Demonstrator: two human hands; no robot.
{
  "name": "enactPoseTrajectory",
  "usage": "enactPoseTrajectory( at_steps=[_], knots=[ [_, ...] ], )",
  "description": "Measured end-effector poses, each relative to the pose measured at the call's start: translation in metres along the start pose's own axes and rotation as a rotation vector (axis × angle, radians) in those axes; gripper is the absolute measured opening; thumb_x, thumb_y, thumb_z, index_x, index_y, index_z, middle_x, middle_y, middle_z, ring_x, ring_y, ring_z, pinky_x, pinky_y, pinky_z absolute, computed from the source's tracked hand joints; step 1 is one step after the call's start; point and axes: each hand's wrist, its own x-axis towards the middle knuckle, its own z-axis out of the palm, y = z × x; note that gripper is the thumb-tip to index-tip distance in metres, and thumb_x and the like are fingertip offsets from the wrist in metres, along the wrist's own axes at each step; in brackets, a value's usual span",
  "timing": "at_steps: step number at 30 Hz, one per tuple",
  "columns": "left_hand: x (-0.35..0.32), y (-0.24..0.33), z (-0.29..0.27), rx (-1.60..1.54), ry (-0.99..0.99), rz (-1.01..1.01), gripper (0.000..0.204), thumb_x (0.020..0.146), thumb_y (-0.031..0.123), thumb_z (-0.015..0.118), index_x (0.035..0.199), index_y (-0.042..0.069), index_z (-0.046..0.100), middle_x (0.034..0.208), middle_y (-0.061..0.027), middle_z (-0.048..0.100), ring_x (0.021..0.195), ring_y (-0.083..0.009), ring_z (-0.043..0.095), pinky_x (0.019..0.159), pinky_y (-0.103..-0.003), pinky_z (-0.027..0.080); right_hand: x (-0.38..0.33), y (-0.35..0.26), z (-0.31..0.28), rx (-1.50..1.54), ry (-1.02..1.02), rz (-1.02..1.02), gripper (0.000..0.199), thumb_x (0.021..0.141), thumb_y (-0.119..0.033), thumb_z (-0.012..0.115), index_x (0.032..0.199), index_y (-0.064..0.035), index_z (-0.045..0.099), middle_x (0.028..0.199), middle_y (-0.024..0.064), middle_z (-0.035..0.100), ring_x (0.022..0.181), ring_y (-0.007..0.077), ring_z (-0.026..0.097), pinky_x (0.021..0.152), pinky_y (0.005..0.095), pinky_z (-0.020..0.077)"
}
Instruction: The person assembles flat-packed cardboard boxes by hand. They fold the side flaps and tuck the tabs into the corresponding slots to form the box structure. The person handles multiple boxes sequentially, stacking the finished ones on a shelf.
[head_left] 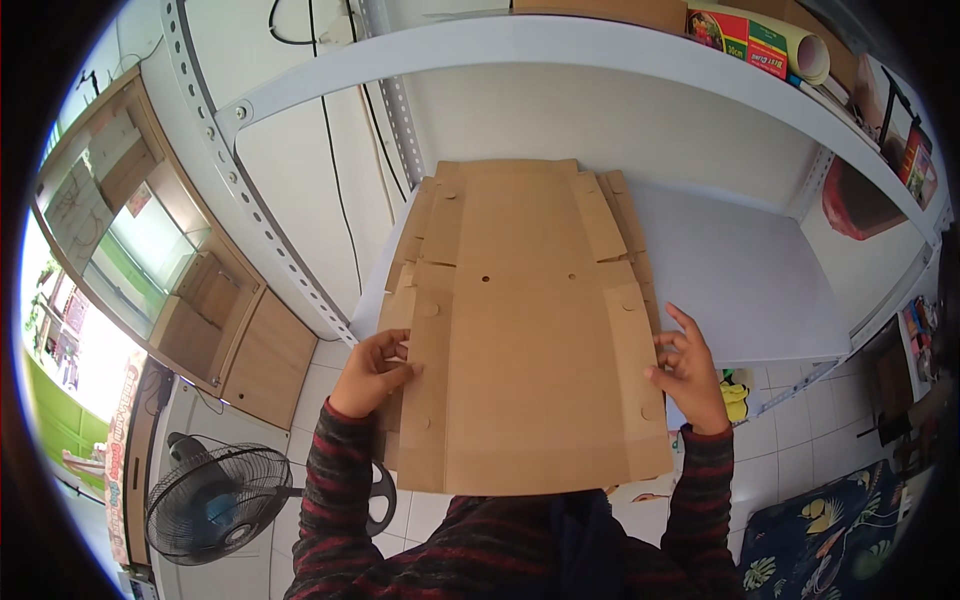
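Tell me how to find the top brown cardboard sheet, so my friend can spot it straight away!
Find the big white metal rack, then its pale lower shelf. The brown cardboard sheet sticks out from there toward the person, between the left hand and right hand. Unlike the cardboard peeking out underneath, it shows two small round holes.

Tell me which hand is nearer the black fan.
Left. The left hand is at the left edge of the cardboard, on the same side as the black fan; the right hand is at its opposite edge.
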Motion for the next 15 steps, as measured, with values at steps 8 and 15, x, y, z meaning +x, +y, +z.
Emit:
enactPoseTrajectory(
  at_steps=[8,15],
  knots=[
    [0.011,0.004,-0.001,-0.595,-0.156,-0.022,0.049,0.084,0.006,0.056,0.13,-0.007,0.047,0.12,-0.0106,0.061,0.101,-0.0176,0.063,0.09,-0.028,0.049,0.003,-0.031,-0.004,0.367,0.056,-0.017,0.078,0.078,0.006,0.067,0.146,-0.0034,0.029,0.115,0.0126,0.058,0.085,0.0129,0.062,0.078,0.0241,0.0513],
    [0.035,-0.008,-0.014,-0.827,-0.35,-0.083,0.049,0.094,0.024,0.052,0.134,-0.003,0.046,0.124,-0.0124,0.059,0.112,-0.0186,0.059,0.093,-0.032,0.049,0.02,-0.029,-0.01,0.301,-0.075,0.157,0.068,0.091,-0.014,0.065,0.146,0.0005,0.028,0.117,0.0133,0.057,0.09,0.0168,0.064,0.08,0.0286,0.0539]
  ],
)
